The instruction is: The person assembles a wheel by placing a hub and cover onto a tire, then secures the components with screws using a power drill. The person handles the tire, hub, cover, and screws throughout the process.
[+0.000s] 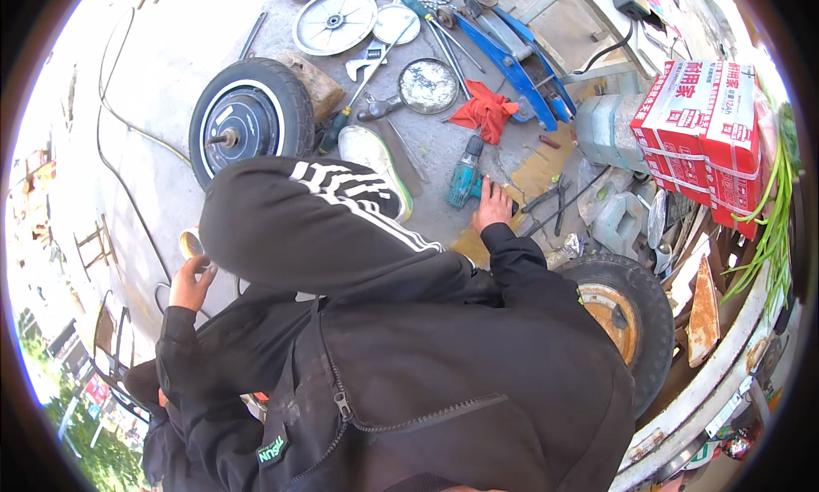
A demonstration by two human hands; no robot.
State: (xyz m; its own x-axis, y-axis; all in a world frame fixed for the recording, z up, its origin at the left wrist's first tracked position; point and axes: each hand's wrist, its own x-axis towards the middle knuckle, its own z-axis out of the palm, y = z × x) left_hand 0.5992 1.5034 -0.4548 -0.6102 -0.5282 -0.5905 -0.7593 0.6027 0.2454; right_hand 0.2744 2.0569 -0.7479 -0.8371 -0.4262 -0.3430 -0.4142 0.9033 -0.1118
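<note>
On the ground right of centre lies a teal and black cordless drill [466, 176]. My right hand [493, 207] is closed over its handle end, the fingers partly hiding it. My left hand [189, 284] is beside my bent left knee, thumb and fingers curved with a gap between them. Just beyond its fingertips shows a tan ring-shaped thing [188, 243], partly behind the knee; whether the fingers touch it I cannot tell. A wheel with a black tyre and hub motor [250, 121] stands beyond the knee. A red cloth [485, 112] lies past the drill.
Around lie a blue floor jack [512, 66], a silver wheel [335, 21], an adjustable wrench [367, 60], a screwdriver [335, 130] and a round metal dish [428, 85]. At right are a red-white carton [704, 134] and a rusty-rimmed tyre [644, 330]. A cable [104, 91] runs along the left.
</note>
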